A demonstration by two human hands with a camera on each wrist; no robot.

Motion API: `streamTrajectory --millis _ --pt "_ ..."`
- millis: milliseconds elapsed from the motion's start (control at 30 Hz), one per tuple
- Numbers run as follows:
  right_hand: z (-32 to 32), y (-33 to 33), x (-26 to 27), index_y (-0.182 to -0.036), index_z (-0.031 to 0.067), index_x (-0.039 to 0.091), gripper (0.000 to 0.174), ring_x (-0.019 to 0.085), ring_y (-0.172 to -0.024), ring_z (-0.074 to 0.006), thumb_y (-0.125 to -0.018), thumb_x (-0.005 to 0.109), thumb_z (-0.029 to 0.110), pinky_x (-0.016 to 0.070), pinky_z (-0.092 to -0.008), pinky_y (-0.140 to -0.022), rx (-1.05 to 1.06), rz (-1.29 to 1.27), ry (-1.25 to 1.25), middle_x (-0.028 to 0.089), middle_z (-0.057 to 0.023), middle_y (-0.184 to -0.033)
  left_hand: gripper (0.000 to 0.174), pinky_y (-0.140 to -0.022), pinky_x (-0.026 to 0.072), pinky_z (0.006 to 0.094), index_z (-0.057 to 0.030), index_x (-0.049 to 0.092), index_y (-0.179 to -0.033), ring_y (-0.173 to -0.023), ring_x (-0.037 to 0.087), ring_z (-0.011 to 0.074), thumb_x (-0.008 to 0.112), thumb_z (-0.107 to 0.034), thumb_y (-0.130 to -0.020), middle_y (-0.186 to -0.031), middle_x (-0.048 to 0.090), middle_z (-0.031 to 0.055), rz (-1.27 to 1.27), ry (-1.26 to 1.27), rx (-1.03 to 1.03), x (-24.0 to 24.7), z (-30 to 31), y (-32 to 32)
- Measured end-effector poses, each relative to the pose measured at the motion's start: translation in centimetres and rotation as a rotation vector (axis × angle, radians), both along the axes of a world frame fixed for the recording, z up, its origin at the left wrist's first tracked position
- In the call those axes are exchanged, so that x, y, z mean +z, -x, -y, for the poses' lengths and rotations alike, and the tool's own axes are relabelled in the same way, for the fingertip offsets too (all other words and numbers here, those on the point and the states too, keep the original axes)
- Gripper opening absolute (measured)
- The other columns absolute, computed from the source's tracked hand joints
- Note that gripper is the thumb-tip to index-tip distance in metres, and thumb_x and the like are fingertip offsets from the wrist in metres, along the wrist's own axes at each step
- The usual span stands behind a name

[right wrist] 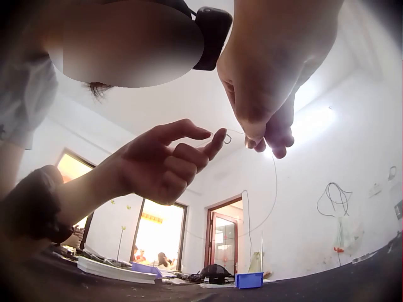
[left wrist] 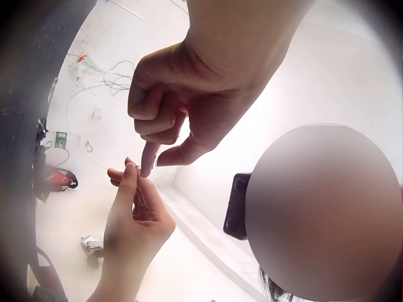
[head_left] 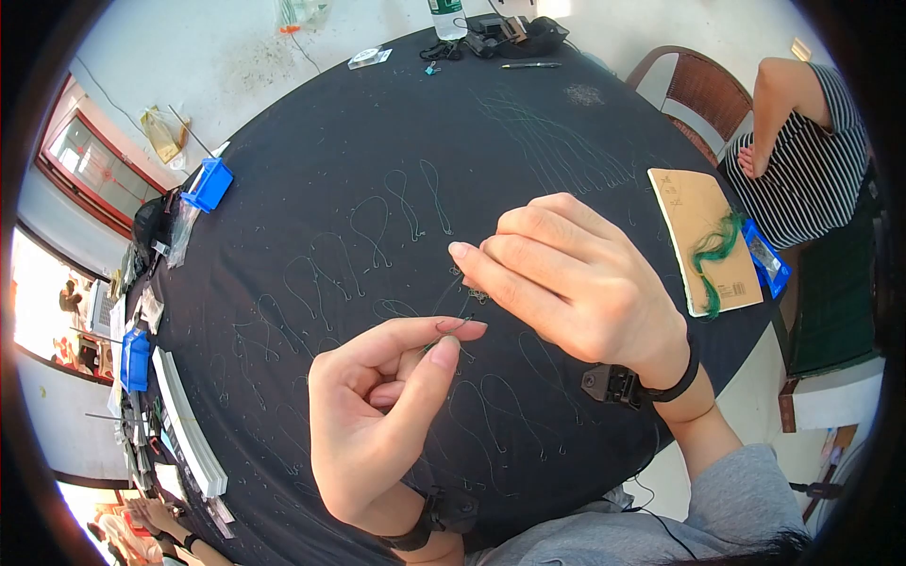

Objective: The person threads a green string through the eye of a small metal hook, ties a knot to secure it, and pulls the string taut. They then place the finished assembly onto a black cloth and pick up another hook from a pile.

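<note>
My left hand (head_left: 382,410) pinches a small dark hook (head_left: 451,326) between thumb and forefinger, above the black cloth. Up and to its right, my right hand (head_left: 576,278) has its fingertips together on a thin line that runs down toward the hook. In the right wrist view the curved hook (right wrist: 228,138) shows at the left forefinger tip, and a fine line (right wrist: 276,182) hangs in a loop beneath the right hand (right wrist: 267,100). The left wrist view has the left hand (left wrist: 182,100) above the right hand (left wrist: 141,220), their fingertips close together.
Looped lines with hooks (head_left: 385,231) lie in rows on the black tablecloth (head_left: 302,179). Green lines (head_left: 557,141) are at the back right. A cardboard sheet (head_left: 684,217) bears green thread (head_left: 722,241). Blue boxes (head_left: 209,184) stand at the left edge; a person (head_left: 802,160) sits at right.
</note>
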State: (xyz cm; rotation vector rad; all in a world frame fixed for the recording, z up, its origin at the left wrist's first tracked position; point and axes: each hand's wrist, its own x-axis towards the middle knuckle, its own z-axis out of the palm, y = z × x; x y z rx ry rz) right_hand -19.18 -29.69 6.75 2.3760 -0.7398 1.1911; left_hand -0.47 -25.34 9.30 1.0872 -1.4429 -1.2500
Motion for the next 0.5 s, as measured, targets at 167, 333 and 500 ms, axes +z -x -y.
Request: streamTrajectory --millis 167,333,500 --pt "-0.01 0.05 0.02 -0.085 -0.005 0.065 0.023 0.056 -0.076 -0.02 -0.065 0.065 0.005 0.0488 -0.0291 -0.071 -0.002 -0.004 0.002 0.055 -0.0062 -0.072 0.017 -0.044 0.018 0.0177 0.0072 0.067 -0.096 -0.045 0.025 -0.0019 0.061 0.002 -0.081 -0.051 0.035 -0.0097 0.0 0.008 -0.011 0.0 0.01 -0.07" --pt "-0.13 0.06 0.12 -0.085 -0.0053 0.065 0.024 0.056 -0.076 -0.0201 -0.064 0.065 0.006 0.0487 -0.0292 -0.072 -0.011 -0.014 0.0 0.055 -0.0064 -0.072 0.016 -0.044 0.0176 0.018 0.0066 0.068 -0.096 -0.045 0.026 -0.0019 0.063 0.002 -0.081 -0.05 0.034 -0.0103 0.004 -0.008 -0.026 0.05 0.01 -0.06" --pt "-0.34 0.0 0.02 -0.093 -0.0027 0.068 0.029 0.058 -0.076 -0.0187 -0.066 0.074 0.005 0.0483 -0.0291 -0.067 -0.028 -0.039 -0.033 0.058 -0.006 -0.078 0.015 -0.044 0.0174 0.0182 0.0067 0.068 -0.095 -0.045 0.026 -0.002 0.063 0.0 -0.083 -0.051 0.034 -0.0103 -0.006 -0.027 -0.006 0.28 -0.15 0.21"
